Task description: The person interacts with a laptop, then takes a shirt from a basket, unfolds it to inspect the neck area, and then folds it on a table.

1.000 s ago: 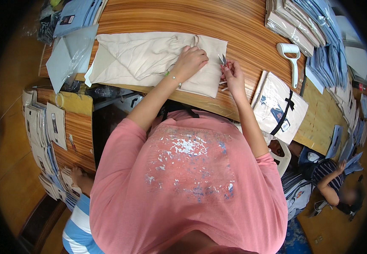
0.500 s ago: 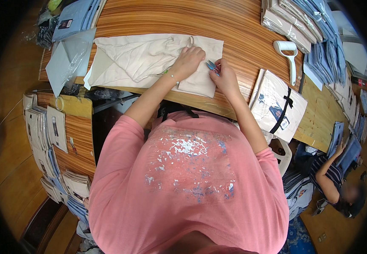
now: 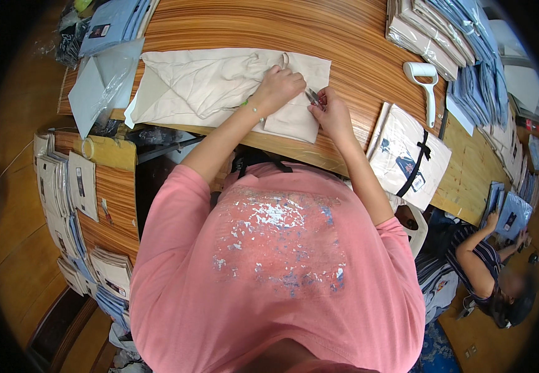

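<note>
A beige cloth garment (image 3: pixel 182 90) lies spread and wrinkled along the near side of the striped wooden table (image 3: pixel 232 25). On its right part rests my left hand (image 3: pixel 278 88), fingers curled and pressed together on the cloth. Just to the right, my right hand (image 3: pixel 333 113) grips small thread snips (image 3: pixel 313 97), their blades pointing up and left toward the left hand's fingertips. A short loop of cloth (image 3: pixel 285 60) stands out beyond my left knuckles. What lies under the left fingers is hidden.
Right of my hands are a folded beige garment with a black ribbon (image 3: pixel 400 155) and a white lint roller (image 3: pixel 430 96). Stacks of packed blue and beige clothes (image 3: pixel 431 37) fill the far right. More stacks (image 3: pixel 58 193) stand left. At right, a co-worker (image 3: pixel 478 255) handles a blue packet (image 3: pixel 513 214).
My hands stay almost in place; the snips have turned slightly, and the left fingers have shifted a little to the right. The co-worker's blue packet has swung round, and a second hand shows.
</note>
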`<state>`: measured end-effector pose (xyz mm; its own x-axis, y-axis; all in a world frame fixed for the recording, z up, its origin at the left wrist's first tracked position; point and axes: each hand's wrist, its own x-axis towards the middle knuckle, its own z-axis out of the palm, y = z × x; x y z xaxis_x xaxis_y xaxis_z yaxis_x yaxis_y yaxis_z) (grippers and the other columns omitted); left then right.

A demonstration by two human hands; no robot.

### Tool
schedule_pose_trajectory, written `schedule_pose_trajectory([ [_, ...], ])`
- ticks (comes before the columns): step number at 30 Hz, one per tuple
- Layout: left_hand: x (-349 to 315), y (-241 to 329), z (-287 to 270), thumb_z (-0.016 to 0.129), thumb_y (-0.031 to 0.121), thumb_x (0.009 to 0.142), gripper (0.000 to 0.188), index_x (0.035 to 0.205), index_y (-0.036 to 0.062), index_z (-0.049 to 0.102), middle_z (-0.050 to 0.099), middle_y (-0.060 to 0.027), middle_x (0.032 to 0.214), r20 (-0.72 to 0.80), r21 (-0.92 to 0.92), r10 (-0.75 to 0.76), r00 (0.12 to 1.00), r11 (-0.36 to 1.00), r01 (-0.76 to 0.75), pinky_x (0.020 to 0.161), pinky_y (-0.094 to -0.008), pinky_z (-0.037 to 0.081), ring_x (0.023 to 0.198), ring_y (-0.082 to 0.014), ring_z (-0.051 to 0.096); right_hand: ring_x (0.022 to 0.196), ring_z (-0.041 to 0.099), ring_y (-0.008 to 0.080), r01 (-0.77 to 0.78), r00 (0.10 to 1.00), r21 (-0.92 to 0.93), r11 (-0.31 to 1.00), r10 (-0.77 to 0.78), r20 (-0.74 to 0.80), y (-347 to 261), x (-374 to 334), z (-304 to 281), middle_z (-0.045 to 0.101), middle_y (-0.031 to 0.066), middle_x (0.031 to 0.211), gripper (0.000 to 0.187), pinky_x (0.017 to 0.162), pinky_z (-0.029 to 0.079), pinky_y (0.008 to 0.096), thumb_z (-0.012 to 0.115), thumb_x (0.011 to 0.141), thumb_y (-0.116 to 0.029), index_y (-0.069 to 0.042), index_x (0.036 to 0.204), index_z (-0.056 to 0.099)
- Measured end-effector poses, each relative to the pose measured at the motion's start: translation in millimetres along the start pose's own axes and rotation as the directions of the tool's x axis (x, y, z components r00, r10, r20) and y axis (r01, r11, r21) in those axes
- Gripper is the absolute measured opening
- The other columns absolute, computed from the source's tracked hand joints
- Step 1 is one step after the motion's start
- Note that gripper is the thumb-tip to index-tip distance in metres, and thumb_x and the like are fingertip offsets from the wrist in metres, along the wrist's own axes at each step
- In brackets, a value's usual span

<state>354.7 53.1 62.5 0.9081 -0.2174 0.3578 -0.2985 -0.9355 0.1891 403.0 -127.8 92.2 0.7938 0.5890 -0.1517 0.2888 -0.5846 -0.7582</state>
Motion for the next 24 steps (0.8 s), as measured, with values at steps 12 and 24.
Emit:
schedule_pose_trajectory([
  [12, 2.4, -3.2, -3.5, 0.060, 0.019, 0.081, 0.004, 0.083, 0.0160, 0.062, 0.060, 0.0035, 0.082, 0.020, -0.152, -0.087, 0.996, 0.984, 0.089, 0.077, -0.0333, 0.036, 0.086, -0.0150, 0.056, 0.072, 0.061, 0.0331, 0.018, 0.999, 0.008, 1.000, -0.018, -0.027, 0.7, 0.6, 2.9, 0.063, 0.0170, 0.077, 0.031, 0.064, 0.047, 0.0399, 0.073, 0.071, -0.012, -0.001, 0.093, 0.054],
  [24, 3.9, 0.7, 6.7, 0.057, 0.019, 0.083, 0.008, 0.083, 0.0115, 0.057, 0.059, -0.0012, 0.081, -0.002, -0.052, -0.073, 0.997, 0.996, 0.073, 0.076, -0.0345, 0.036, 0.085, -0.0173, 0.056, 0.072, 0.062, 0.0343, 0.038, 0.998, 0.039, 0.999, -0.036, -0.045, 6.4, 0.8, 5.2, 0.063, 0.0185, 0.078, 0.030, 0.065, 0.048, 0.0395, 0.072, 0.072, -0.013, 0.000, 0.094, 0.055],
])
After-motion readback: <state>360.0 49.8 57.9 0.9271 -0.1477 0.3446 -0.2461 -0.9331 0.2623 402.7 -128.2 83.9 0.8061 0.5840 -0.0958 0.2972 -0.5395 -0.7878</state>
